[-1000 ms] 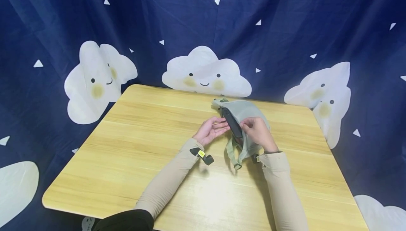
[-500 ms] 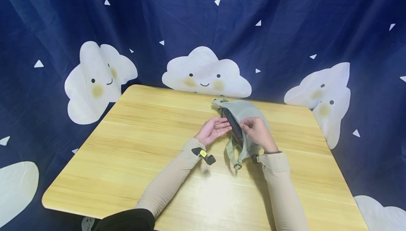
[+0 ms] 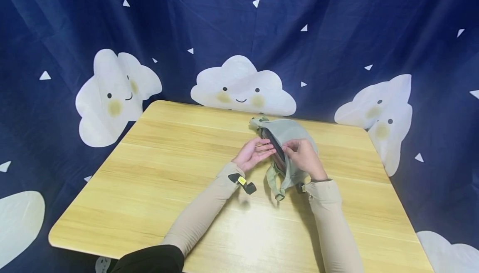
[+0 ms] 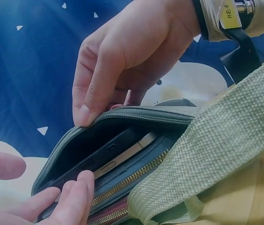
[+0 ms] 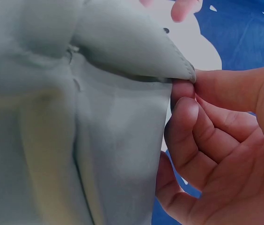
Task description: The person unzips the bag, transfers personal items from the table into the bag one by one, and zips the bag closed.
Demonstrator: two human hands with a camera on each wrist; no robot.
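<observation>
A grey-green waist bag (image 3: 290, 129) stands on the table with its zipped mouth open. My right hand (image 3: 304, 156) pinches the edge of the mouth between thumb and index finger and pulls it outward, as the right wrist view also shows. My left hand (image 3: 254, 153) is at the opening, fingers extended, fingertips against a slim black phone (image 4: 99, 152) inside. Beside that phone lies a second flat one with a gold edge (image 4: 132, 152). Next to them are a gold zipper (image 4: 136, 180) and a dark red strip with another zipper (image 4: 111, 213). The lower part of the contents is hidden.
A pale green webbing strap (image 3: 274, 181) with a buckle hangs from the bag's near end onto the wooden table (image 3: 157, 173). Behind the table hangs a dark blue curtain (image 3: 209, 11) with white clouds and triangles.
My left hand has moved slightly to the right, toward the bag. The black phone has sunk deeper into the bag. My right hand keeps its pinch on the edge.
</observation>
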